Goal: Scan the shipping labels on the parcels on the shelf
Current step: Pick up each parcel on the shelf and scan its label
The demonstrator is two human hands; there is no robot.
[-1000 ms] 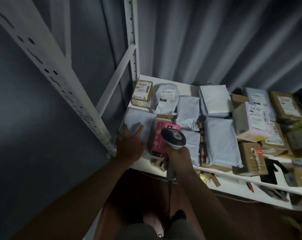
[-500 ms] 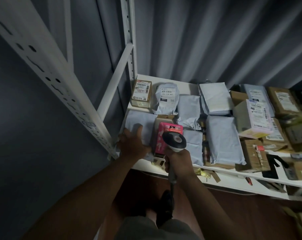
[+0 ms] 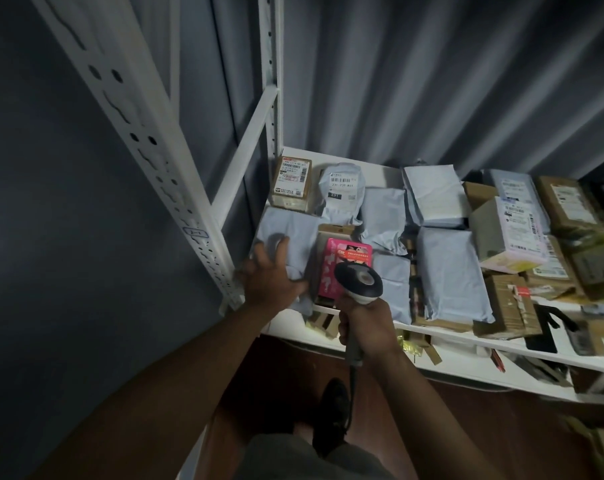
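My right hand (image 3: 366,323) grips the handle of a barcode scanner (image 3: 357,282), whose dark round head hangs over the near end of a pink box (image 3: 345,261). My left hand (image 3: 271,275) rests with spread fingers on a grey poly mailer (image 3: 286,233) at the shelf's front left corner. No label shows on that mailer's upper face. Behind it stand a brown carton (image 3: 291,181) and a grey bag (image 3: 342,188), both with labels facing up. More grey mailers (image 3: 449,271) and labelled cartons (image 3: 511,233) fill the white shelf (image 3: 380,168) to the right.
A white perforated upright (image 3: 148,140) rises close on the left, with a diagonal brace (image 3: 245,147) behind it. A grey curtain hangs behind the shelf. A lower shelf edge (image 3: 466,368) juts out below, with small dark items on it. My foot shows on the brown floor.
My left hand has slid slightly forward and left on the grey mailer. The scanner has stayed over the pink box. The view has tilted a little.
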